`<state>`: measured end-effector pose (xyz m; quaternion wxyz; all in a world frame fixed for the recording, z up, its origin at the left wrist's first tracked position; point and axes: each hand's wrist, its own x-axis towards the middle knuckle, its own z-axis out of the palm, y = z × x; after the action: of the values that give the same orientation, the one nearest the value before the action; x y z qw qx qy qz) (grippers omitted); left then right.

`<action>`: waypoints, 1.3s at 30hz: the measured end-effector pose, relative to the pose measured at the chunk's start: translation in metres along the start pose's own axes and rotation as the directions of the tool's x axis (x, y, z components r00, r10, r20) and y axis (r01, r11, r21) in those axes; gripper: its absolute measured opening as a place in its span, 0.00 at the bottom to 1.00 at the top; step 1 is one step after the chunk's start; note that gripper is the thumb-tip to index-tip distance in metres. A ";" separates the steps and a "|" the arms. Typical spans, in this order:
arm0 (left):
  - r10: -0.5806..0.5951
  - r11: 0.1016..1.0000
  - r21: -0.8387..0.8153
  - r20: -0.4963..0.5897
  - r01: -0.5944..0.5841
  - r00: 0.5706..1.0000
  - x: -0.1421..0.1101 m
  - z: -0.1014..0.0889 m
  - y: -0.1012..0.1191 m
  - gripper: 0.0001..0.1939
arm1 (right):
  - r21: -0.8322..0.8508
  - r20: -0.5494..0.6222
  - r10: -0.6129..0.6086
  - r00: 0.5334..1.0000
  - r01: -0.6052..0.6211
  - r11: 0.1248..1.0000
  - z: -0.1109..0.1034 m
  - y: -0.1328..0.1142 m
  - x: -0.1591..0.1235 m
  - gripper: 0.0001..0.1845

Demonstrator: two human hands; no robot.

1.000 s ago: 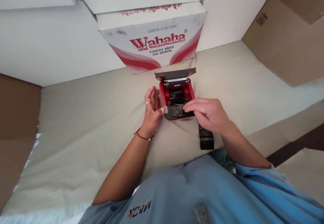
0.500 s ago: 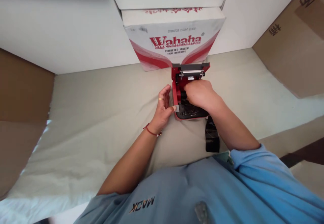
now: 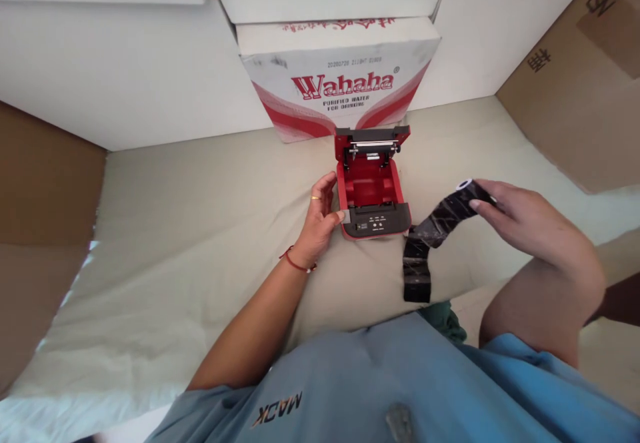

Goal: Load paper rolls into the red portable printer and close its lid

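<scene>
With our right hand (image 3: 525,219), fingers closed, we gripped the small roll of glossy black strip with a white core (image 3: 466,193), its loose end trailing down onto the pale beige cloth surface (image 3: 200,229). Our left hand (image 3: 320,219) held the near left corner of the open red-and-black box-shaped device (image 3: 373,189), thumb on its grey side tab, the other fingers loosely curled along its side. The roll was right of the device, outside its bare red compartment.
</scene>
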<state>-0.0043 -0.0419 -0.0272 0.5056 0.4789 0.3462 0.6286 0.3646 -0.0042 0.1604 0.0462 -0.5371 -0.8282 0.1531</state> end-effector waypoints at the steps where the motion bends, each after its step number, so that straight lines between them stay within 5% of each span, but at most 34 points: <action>1: -0.005 1.000 -0.006 -0.003 0.005 1.000 0.000 0.000 0.002 0.44 | -0.022 0.041 0.055 0.998 -0.054 0.998 0.008 0.017 -0.003 0.22; 5: -0.008 1.000 -0.004 -0.045 0.008 0.999 0.000 0.001 0.007 0.44 | -0.092 0.147 0.158 0.976 -0.146 0.985 0.047 0.044 -0.003 0.21; 9: -0.015 1.000 0.007 -0.034 0.016 0.999 -0.001 0.000 0.009 0.43 | 0.073 -0.006 0.018 1.000 -0.017 0.997 0.078 0.009 -0.005 0.23; 12: -0.014 1.000 0.014 -0.031 0.014 0.999 -0.002 0.001 0.012 0.42 | 0.187 0.069 -0.140 0.988 0.125 0.974 0.095 -0.023 -0.008 0.19; 14: -0.016 1.000 0.012 -0.042 0.016 0.999 -0.002 0.001 0.013 0.41 | 0.166 0.128 -0.141 0.982 0.119 0.979 0.101 -0.035 -0.009 0.19; 16: -0.019 1.000 0.005 -0.039 0.019 0.999 -0.002 0.002 0.014 0.41 | 0.167 0.146 -0.142 0.979 0.117 0.979 0.096 -0.038 -0.012 0.19; 18: -0.021 1.000 -0.007 -0.024 0.021 0.999 -0.002 0.003 0.014 0.40 | 0.285 0.190 -0.267 0.945 0.207 0.936 0.076 -0.036 -0.018 0.17; 21: -0.017 1.000 -0.017 -0.015 0.016 1.000 -0.002 0.003 0.013 0.40 | 0.528 0.243 -0.537 0.808 0.355 0.772 0.029 -0.038 -0.020 0.17; 23: -0.016 1.000 -0.014 -0.019 0.015 1.000 -0.002 0.004 0.013 0.41 | 0.595 0.195 -0.619 0.760 0.410 0.691 0.002 -0.047 -0.010 0.17; 26: -0.014 1.000 -0.014 -0.026 0.014 1.000 -0.002 0.004 0.014 0.41 | 0.559 0.021 -0.567 0.823 0.461 0.690 -0.007 -0.072 0.020 0.17; 29: -0.014 1.000 -0.026 -0.021 0.013 1.000 -0.002 0.005 0.015 0.41 | 0.392 -0.104 -0.416 0.903 0.422 0.817 0.015 -0.103 0.057 0.17; 33: -0.019 0.999 -0.041 -0.011 0.018 1.000 -0.003 0.007 0.017 0.40 | 0.020 -0.007 -0.224 0.975 0.224 0.974 0.044 -0.139 0.092 0.19; 39: -0.018 0.999 -0.029 -0.006 0.018 1.000 -0.003 0.006 0.014 0.41 | -0.199 0.138 -0.099 0.985 0.125 0.972 0.058 -0.163 0.118 0.19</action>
<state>-0.0030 -0.0483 -0.0132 0.5171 0.4666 0.3429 0.6304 0.1589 0.0298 0.1446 -0.0540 -0.4804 -0.8700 0.0973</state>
